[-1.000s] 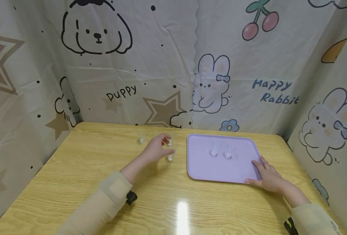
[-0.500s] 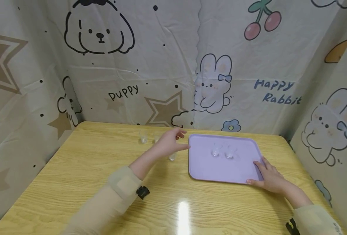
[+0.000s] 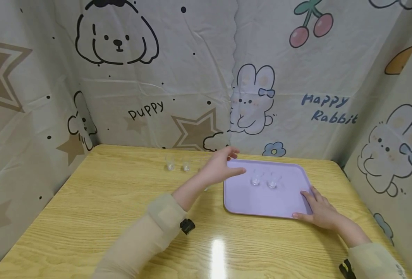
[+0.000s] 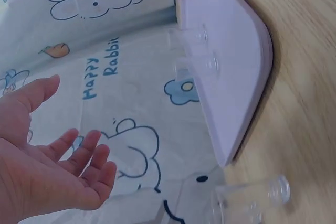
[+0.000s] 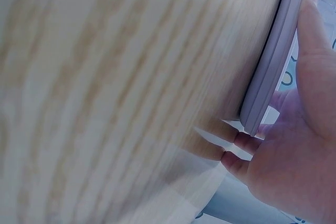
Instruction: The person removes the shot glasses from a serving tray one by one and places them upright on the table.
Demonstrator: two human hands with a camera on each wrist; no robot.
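My left hand (image 3: 221,166) hovers over the left edge of the lilac tray (image 3: 248,203), fingers loosely bent and thumb apart; the left wrist view shows nothing in its grasp. Two small clear glasses (image 3: 256,179) stand upright on the tray, a little right of that hand. At the tray's near right corner rests my right hand (image 3: 320,209), its fingers spread and touching the rim. To the left, on the table, stand two more clear glasses (image 3: 186,166). Others are mostly hidden behind my left forearm; the left wrist view shows a clear glass (image 4: 262,191) near the tray's corner.
The wooden table (image 3: 122,186) extends around the tray. A printed cloth curtain (image 3: 192,77) hangs right behind its far edge and on both sides. A bright reflection lies on the table's front part.
My left hand has moved right, from beside the table glasses to over the tray's left edge, uncovering one glass at the back. My right hand has stayed on the tray's corner.
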